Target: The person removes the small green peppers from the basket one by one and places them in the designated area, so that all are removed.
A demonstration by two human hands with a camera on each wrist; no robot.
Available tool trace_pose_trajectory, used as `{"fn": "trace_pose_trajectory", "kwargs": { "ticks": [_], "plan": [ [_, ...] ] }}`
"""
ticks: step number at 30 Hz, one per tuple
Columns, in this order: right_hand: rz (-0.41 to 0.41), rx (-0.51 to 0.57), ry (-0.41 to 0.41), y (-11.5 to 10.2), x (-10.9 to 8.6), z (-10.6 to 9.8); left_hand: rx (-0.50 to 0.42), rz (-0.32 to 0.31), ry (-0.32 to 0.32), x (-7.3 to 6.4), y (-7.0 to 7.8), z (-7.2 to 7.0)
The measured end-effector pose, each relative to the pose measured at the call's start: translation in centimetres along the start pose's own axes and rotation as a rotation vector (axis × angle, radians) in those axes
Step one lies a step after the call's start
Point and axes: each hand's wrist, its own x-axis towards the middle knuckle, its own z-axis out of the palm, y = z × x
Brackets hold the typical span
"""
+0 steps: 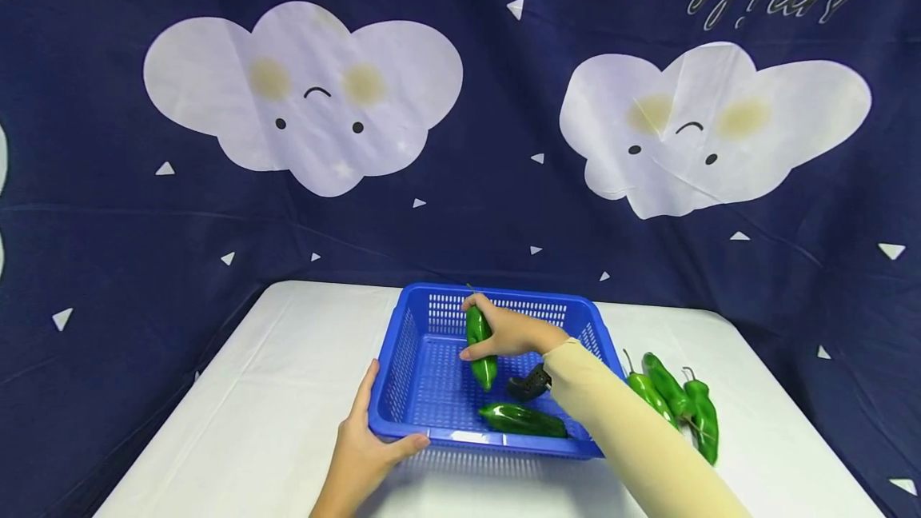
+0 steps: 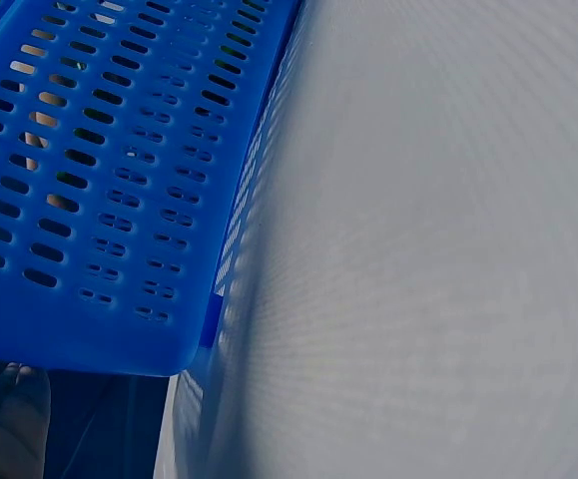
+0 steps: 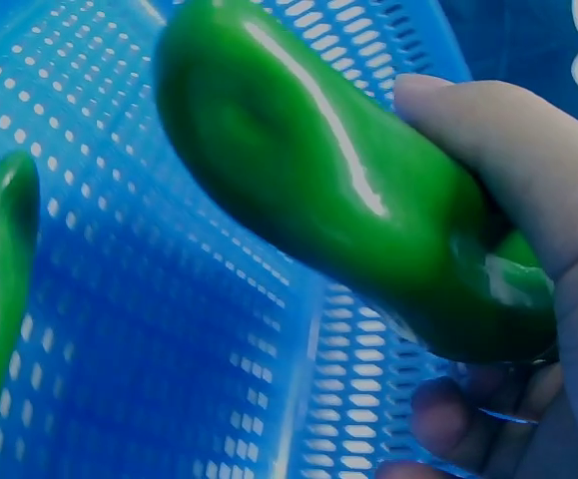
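Note:
My right hand grips a glossy green pepper inside the blue plastic basket. The pepper hangs with its stem toward the back rim and its tip toward the front. In the right wrist view, the thumb lies along one side of the held pepper, with fingertips below it. Another green pepper lies along the basket's front wall. My left hand spreads around the basket's front left corner, its straight fingers along the left side and thumb at the front rim.
On the white table, right of the basket, several green peppers lie together, partly behind the right sleeve. A dark blue cloth with white clouds hangs behind the table. Slotted walls surround the basket.

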Motion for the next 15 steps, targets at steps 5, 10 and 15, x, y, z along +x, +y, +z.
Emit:
{"fn": "trace_pose_trajectory", "kwargs": {
  "ticks": [5, 10, 15],
  "plan": [
    [0.012, -0.016, 0.011, 0.2, -1.5, -1.8, -0.015, -0.005, 0.001, 0.0, 0.1, 0.0],
    [0.031, 0.01, 0.01, 1.0, -3.1, -3.2, -0.022, -0.003, 0.002, 0.1, -0.1, 0.0],
    [0.031, -0.011, 0.028, 2.0, -4.7, -4.5, -0.019, -0.001, 0.008, 0.1, -0.1, 0.2]
  ]
}}
